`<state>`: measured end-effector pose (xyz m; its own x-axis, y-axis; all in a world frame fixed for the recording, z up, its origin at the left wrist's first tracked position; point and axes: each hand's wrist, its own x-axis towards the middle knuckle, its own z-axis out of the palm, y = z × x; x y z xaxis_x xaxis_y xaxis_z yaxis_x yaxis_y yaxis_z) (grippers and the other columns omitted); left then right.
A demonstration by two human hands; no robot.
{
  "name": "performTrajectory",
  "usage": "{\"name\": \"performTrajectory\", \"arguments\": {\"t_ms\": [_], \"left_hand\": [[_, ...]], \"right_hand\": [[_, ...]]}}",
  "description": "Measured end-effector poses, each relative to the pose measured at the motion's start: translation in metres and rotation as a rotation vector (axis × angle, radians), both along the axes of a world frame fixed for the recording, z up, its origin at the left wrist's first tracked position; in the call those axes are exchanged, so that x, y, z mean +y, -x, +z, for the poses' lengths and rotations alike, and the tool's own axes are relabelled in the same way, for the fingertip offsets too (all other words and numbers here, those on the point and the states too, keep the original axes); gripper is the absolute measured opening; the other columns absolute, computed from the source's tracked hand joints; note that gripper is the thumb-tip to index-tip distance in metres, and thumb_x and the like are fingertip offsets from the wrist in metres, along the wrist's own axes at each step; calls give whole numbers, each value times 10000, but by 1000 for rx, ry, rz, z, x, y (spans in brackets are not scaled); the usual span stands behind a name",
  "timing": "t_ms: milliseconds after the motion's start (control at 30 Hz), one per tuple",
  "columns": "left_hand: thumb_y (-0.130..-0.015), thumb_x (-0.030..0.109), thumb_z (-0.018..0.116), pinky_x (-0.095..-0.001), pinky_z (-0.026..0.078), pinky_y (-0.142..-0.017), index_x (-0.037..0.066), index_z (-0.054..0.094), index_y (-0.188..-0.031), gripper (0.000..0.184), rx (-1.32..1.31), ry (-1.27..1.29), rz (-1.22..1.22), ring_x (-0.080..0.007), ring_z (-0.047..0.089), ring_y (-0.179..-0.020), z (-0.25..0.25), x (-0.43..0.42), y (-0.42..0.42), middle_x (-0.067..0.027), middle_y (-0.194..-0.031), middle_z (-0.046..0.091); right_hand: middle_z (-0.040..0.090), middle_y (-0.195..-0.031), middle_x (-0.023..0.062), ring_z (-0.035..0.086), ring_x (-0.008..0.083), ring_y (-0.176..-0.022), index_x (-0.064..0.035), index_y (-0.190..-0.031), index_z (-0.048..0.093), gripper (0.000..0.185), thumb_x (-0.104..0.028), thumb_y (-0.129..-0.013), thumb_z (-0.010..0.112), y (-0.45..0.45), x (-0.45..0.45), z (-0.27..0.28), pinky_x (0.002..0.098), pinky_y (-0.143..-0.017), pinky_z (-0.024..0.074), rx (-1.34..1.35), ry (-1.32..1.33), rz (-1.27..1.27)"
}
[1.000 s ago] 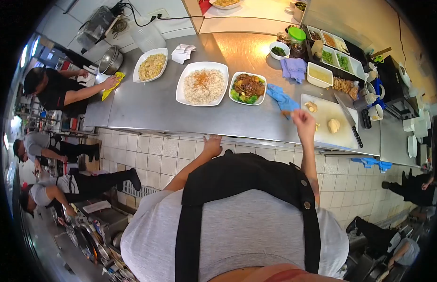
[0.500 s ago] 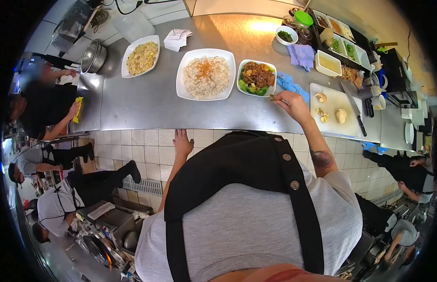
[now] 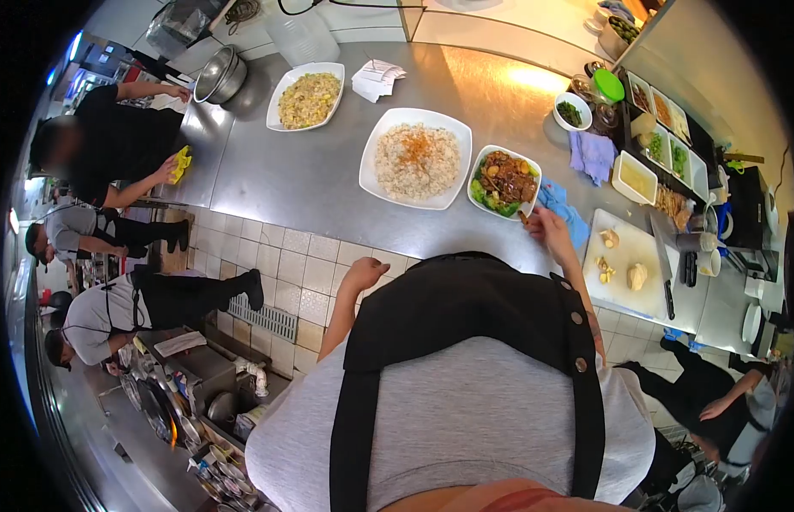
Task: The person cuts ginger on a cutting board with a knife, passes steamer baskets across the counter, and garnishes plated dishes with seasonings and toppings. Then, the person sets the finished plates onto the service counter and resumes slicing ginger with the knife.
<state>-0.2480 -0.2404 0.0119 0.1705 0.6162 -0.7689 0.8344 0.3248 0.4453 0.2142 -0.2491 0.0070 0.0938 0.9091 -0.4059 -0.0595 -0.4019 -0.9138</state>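
Observation:
My right hand [image 3: 551, 237] is closed in a pinch on a small brown piece [image 3: 524, 218], too small to name, at the near rim of a square white bowl [image 3: 472, 189]. Browned meat chunks [image 3: 505, 177] and green broccoli [image 3: 493, 201] fill that bowl. Left of it stands a larger white bowl [image 3: 369, 175] of pale rice [image 3: 414, 169] with an orange-brown topping. My left hand [image 3: 365, 272] hangs just off the counter's front edge, loosely curled; nothing shows in it, though its fingers are partly hidden.
Another dish [image 3: 282, 96] of fried rice stands farther left, beside paper slips [image 3: 379, 79]. On the right are a blue cloth [image 3: 561, 207], a cutting board [image 3: 626, 294] with a knife [image 3: 668, 282], and ingredient trays [image 3: 662, 136]. A co-worker [image 3: 115, 141] stands at the counter's left end.
My view has turned, shifting the counter rightward and tilting it. My left hand has come off the counter edge and curled. My right hand keeps its pinch near the meat bowl.

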Motion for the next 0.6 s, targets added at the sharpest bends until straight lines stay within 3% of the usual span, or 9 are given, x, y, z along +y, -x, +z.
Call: {"name": "performTrajectory", "arguments": {"t_ms": [33, 133, 167, 267, 333, 367, 400, 533, 600], "left_hand": [[-849, 423, 514, -395, 475, -788, -25, 482, -1208, 575, -195, -26, 132, -255, 640, -814, -18, 3, 1, -139, -871, 676], [-896, 416, 444, -363, 491, -738, 3, 490, -1188, 508, -610, 33, 550, -201, 637, -815, 62, 23, -46, -141, -937, 667], [-925, 365, 400, -352, 502, -705, 37, 430, -1214, 438, -646, 14, 599, -207, 642, -776, 63, 32, -56, -152, -929, 661], [-911, 388, 370, -336, 510, -700, 42, 438, -1215, 466, -644, -130, 565, -217, 646, -770, 36, 60, -87, -161, -890, 657], [-906, 240, 354, -348, 541, -596, 20, 464, -1158, 352, -767, -95, 761, -237, 649, -679, 31, 73, -117, -177, -835, 644], [-905, 235, 358, -335, 541, -575, 19, 474, -1149, 346, -730, -106, 801, -233, 647, -667, 27, 82, -123, -170, -829, 644], [-904, 231, 361, -322, 540, -554, 18, 484, -1141, 341, -686, -107, 845, -230, 644, -656, 21, 86, -128, -163, -824, 643], [-894, 183, 349, -336, 551, -557, -7, 493, -1127, 333, -846, -235, 741, -224, 634, -640, 7, 120, -129, -152, -818, 641], [-888, 159, 335, -351, 557, -573, -22, 489, -1123, 335, -829, -201, 759, -227, 630, -643, 12, 139, -134, -155, -829, 638]], "right_hand": [[623, -918, 66, 601, 130, -762, -22, -1195, 487, 360, -279, -954, 421, 6, 7, -7, 260, -689, 513, 60, 0, 28], [620, -923, 90, 630, 168, -728, -6, -1183, 481, 300, -182, -951, 411, 19, 21, -4, 264, -643, 547, 242, -80, 28], [619, -925, 91, 631, 172, -726, -5, -1186, 478, 297, -170, -949, 410, 21, 26, -12, 267, -641, 550, 272, -76, 16], [615, -914, 97, 630, 168, -702, -4, -1174, 483, 281, -147, -945, 405, 24, 44, -12, 284, -640, 557, 301, -68, -18], [619, -899, 104, 632, 166, -704, -5, -1152, 496, 269, -153, -946, 406, 18, 61, -23, 287, -641, 559, 251, -74, -27], [598, -780, 82, 596, 137, -633, -1, -1080, 516, 226, -149, -944, 411, 24, 70, -11, 284, -592, 542, 244, -79, -126], [599, -790, 86, 597, 145, -627, 4, -1079, 516, 229, -144, -942, 408, 19, 80, -14, 281, -584, 538, 250, -120, -102], [583, -771, 92, 583, 152, -620, 21, -1035, 524, 225, -143, -929, 412, 2, 134, -14, 255, -530, 491, 214, -149, -34], [523, -660, 34, 506, 100, -532, -1, -986, 541, 213, -184, -933, 446, -5, 172, -28, 281, -529, 511, 268, -210, -65]]}}
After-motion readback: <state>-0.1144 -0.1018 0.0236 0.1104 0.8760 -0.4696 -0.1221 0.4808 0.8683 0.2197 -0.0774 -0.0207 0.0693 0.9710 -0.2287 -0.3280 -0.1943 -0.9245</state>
